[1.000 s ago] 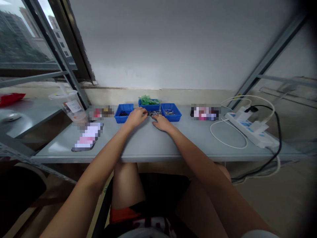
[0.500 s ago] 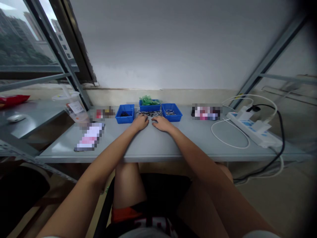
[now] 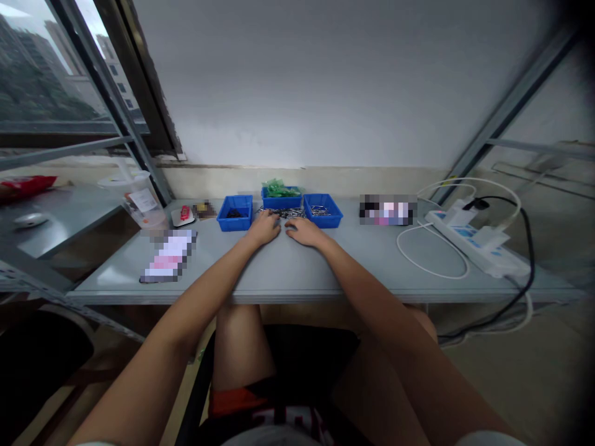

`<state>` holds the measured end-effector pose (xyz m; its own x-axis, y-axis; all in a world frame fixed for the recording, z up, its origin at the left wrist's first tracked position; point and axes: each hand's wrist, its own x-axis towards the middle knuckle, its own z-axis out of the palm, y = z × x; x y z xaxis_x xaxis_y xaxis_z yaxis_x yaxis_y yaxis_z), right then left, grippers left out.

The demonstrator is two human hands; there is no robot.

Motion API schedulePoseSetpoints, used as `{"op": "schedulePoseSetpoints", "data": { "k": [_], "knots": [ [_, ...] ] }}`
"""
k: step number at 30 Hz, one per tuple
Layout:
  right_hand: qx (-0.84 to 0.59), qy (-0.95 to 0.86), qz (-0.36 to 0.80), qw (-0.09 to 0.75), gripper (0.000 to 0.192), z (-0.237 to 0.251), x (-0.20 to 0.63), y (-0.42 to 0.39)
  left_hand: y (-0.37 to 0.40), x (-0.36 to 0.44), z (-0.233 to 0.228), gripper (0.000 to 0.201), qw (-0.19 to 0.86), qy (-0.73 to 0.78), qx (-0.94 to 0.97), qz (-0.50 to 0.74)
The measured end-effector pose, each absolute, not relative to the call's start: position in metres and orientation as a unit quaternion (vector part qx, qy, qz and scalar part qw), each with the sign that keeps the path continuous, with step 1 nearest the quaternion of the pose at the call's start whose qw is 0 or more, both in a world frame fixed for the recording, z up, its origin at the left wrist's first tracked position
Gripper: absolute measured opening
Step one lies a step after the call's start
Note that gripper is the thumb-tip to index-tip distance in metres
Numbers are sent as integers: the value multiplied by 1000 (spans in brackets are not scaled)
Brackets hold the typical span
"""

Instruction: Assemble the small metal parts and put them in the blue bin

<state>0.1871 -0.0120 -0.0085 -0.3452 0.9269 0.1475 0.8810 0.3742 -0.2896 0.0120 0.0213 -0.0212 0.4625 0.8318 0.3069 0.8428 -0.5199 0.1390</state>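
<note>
My left hand lies palm down on the table, fingers stretched forward to the near edge of a pile of small dark and silvery metal pieces. Beside it rests my right hand, also palm down with fingers apart, just short of the same pile. Neither hand shows anything in its grasp. Three blue bins surround the pile: the left bin has dark small parts, the right bin holds silvery slender ones, and the back bin is heaped with green plastic packets.
On the left stand a lidded drink cup, a blurred-out phone and a small red packet. To the right are a blurred item, a looped white cable and a power strip with plugs. A wall closes the back.
</note>
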Motion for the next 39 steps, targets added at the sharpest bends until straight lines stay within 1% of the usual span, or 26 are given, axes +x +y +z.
{"op": "schedulePoseSetpoints", "data": {
  "k": [7,12,17,24,30,39],
  "knots": [
    [-559,-813,79,141,36,-9,187,-12,13,15,-20,42,-4,-548,-817,-178],
    [-562,-811,82,140,36,-7,186,-13,9,18,-16,43,-19,-579,-801,-155],
    [-560,-813,79,140,35,-5,186,-15,9,18,-16,43,-12,-571,-808,-144],
    [-561,-812,83,138,35,-6,186,-14,10,20,-19,48,10,-582,-797,-163],
    [-557,-816,78,135,35,-5,186,-15,12,22,-17,45,-7,-583,-801,-138],
    [-564,-813,75,126,35,-5,185,-15,8,21,-16,43,-1,-580,-800,-151]
  ]
}}
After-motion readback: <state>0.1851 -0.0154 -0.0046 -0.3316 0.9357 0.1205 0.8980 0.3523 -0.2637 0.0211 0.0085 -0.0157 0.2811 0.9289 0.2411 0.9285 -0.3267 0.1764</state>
